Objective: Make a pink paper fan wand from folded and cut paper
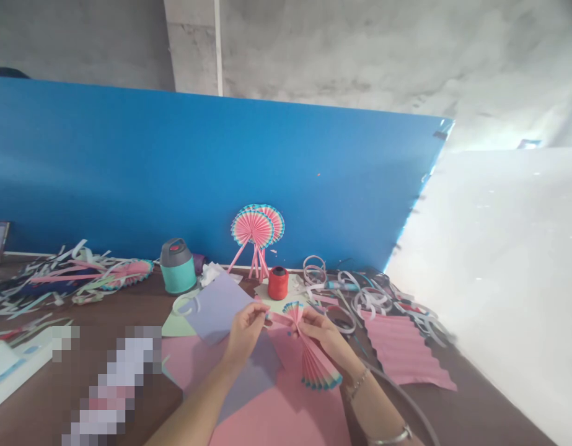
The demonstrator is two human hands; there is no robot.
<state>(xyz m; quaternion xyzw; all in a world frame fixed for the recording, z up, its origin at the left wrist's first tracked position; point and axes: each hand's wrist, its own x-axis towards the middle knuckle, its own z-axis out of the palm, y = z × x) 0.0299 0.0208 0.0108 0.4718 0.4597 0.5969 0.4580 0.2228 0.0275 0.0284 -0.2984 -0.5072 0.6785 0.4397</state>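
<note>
A pleated paper fan (317, 365), pink with yellow and teal edges, is pinched at its middle by my right hand (326, 336). Its lower half spreads out below the fingers and a smaller tuft sticks up above them. My left hand (246, 329) pinches the end of a narrow pink paper strip (281, 318), which reaches across to the fan's middle. Both hands are over pink paper sheets (286, 415) and lilac sheets (220, 306) on the brown table. Just beyond them stands a red spool of thread (278, 284).
Finished round fans (253, 228) on pink sticks lean against the blue partition (174, 167). A teal-and-grey lidded container (178, 266) stands left of them. Paper scraps (76, 279) lie at the left, curled strips (374, 297) at the right, beside a creased pink sheet (406, 350).
</note>
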